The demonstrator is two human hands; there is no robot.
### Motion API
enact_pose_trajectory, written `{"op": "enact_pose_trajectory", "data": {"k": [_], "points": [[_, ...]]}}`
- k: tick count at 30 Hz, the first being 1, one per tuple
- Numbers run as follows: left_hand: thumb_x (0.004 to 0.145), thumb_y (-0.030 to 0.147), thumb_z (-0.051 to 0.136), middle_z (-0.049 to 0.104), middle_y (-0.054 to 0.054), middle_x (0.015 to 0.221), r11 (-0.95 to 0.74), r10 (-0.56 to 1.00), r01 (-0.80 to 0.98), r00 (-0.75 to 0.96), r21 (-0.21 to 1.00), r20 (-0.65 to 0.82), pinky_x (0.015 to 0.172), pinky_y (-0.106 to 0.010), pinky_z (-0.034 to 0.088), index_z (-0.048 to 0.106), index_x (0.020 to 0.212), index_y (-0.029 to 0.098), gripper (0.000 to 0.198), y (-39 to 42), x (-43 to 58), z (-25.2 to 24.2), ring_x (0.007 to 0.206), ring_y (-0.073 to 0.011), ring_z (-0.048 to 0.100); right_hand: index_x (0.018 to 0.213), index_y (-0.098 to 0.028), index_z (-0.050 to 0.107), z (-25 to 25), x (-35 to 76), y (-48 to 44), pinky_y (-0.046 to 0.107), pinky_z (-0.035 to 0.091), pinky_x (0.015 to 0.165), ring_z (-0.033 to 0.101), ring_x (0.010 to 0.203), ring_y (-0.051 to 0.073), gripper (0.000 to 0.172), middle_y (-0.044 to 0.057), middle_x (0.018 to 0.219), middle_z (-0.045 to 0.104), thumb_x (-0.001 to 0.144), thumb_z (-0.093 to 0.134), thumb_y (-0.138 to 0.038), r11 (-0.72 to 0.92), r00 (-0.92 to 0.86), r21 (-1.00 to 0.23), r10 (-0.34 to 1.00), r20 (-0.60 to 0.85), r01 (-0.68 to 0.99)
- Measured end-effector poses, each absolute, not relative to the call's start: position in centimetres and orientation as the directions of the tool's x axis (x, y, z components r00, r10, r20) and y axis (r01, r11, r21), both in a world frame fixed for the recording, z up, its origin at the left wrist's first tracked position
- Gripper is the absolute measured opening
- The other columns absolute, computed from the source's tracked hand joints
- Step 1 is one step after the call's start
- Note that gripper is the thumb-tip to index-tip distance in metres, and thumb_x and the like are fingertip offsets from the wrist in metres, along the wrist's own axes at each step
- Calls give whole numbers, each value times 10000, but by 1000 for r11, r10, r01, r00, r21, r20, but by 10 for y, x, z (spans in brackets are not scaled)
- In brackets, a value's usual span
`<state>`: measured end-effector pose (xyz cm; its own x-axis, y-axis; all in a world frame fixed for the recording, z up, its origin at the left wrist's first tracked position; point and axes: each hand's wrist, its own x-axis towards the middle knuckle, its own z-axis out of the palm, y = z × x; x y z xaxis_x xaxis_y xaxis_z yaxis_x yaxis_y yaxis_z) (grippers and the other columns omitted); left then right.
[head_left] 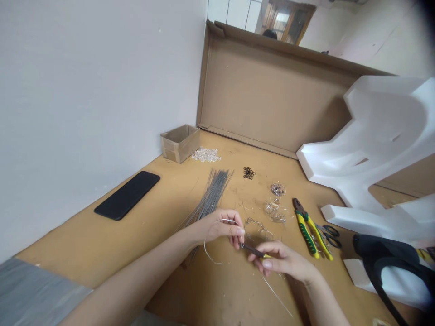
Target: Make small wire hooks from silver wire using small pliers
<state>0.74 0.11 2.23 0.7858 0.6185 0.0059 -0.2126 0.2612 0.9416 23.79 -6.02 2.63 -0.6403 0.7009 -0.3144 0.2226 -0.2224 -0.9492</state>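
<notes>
My left hand [224, 227] pinches a thin silver wire [209, 252] that curls down below my fingers. My right hand [282, 261] is closed round a small plier-like tool [252, 250] with a dark tip and a yellow handle, its tip meeting the wire at my left fingertips. Both hands hover just above the tan tabletop [112, 235]. A bundle of straight grey wires [210, 199] lies fanned out behind my left hand. Bent wire pieces [260, 226] lie just beyond my fingers.
Yellow-green pliers [311, 228] and small scissors [330, 235] lie to the right. A black phone [128, 195] rests at the left, a small cardboard box [180, 142] and clear beads [205, 155] behind. Black rings [248, 173], white foam [377, 149], a cardboard panel [272, 95] and a dark bag [390, 258] surround.
</notes>
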Motion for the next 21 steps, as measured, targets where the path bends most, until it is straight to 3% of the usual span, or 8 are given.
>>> {"op": "enact_pose_trajectory", "data": {"k": [7,21], "points": [[709,306,649,652,-36,676,264,630,-220,777,939,5,600,-263,478,552,726,127,204,1,7,23,571,-122,612,1027,-136,632,24,238,-61,262,451,646,516,652,100,345,19,732,567,769,608,-364,-198,-640,-957,712,-289,211],[713,233,654,653,-25,644,281,626,-252,780,926,22,567,-241,484,560,722,109,156,2,9,18,538,-110,614,982,-170,658,26,235,-61,218,383,568,455,623,89,295,7,740,560,754,621,-353,-176,-609,-950,734,-301,259]]}}
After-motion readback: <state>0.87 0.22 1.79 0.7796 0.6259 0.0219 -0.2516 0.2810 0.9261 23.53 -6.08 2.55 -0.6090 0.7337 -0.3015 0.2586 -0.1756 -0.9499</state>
